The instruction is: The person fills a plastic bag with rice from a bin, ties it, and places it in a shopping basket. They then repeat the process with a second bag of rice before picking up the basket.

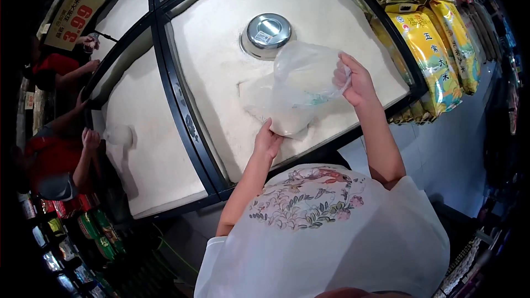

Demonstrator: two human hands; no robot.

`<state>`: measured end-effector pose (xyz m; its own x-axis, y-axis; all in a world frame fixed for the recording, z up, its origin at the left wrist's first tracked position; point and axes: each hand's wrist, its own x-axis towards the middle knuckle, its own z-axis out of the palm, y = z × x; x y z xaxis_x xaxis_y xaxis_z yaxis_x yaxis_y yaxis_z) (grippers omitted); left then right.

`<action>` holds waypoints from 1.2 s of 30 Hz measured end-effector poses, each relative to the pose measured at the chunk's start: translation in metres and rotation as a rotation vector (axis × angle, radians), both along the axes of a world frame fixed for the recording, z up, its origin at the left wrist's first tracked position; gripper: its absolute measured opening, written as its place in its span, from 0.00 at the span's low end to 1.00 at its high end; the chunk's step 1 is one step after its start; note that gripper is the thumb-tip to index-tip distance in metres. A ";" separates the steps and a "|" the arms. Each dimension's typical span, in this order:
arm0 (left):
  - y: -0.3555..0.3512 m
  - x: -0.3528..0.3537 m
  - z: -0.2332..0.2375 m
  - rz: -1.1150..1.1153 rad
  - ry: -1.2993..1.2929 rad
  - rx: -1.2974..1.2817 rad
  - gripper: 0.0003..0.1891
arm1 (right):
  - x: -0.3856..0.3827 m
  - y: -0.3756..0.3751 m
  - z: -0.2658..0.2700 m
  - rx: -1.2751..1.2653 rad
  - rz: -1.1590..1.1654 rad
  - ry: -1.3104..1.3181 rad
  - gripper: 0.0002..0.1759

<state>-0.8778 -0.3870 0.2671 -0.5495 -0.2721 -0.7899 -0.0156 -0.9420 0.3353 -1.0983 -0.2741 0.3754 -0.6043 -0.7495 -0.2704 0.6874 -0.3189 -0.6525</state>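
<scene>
bag (301,85) hangs over the bin (221,77), judged partly filled, mouth not yet closed. left hand (268,140) props its base at 6 o'clock, fingers flat. right hand (356,80) grips its mouth at 3 o'clock, fingers clenched. bowl (266,33) lies unheld at 12 o'clock. sign (74,16) reads "3.99"; sacks (436,60) read "大米".

The price sign (73,15) reads 3.99; the yellow bag (436,60) shows 大米.
</scene>
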 end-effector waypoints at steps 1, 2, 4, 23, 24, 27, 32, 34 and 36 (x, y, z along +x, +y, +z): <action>0.000 0.004 -0.030 0.017 0.140 -0.037 0.26 | -0.009 0.009 -0.012 0.016 0.032 0.009 0.07; 0.006 -0.001 -0.022 0.018 0.134 -0.029 0.26 | -0.009 0.013 -0.011 0.024 0.034 0.002 0.07; 0.021 -0.009 0.025 0.111 -0.190 -0.758 0.23 | 0.011 0.023 -0.008 0.274 -0.095 0.044 0.11; -0.011 -0.114 0.058 -1.455 -0.609 -1.542 0.16 | 0.009 0.025 -0.040 0.273 0.180 0.377 0.09; -0.018 -0.118 0.043 -1.470 -0.606 -1.554 0.16 | 0.010 0.023 -0.044 0.246 0.174 0.463 0.09; -0.025 -0.139 0.043 -1.361 -0.691 -1.571 0.13 | 0.007 0.026 -0.048 0.288 0.159 0.622 0.09; -0.044 -0.119 -0.022 -1.437 -0.403 -1.838 0.13 | 0.015 0.051 -0.050 0.495 0.098 0.796 0.10; -0.035 -0.109 -0.029 -1.084 -0.125 -1.337 0.13 | 0.026 0.059 -0.062 0.529 0.093 0.789 0.11; -0.018 -0.118 0.020 -1.333 -0.214 -1.381 0.15 | 0.037 0.066 -0.071 0.527 0.104 0.752 0.10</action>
<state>-0.9958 -0.4054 0.2867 -0.8365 -0.2234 -0.5003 -0.5258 0.5839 0.6185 -1.0611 -0.2078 0.3039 -0.6958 -0.7012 -0.1554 0.0328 0.1852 -0.9822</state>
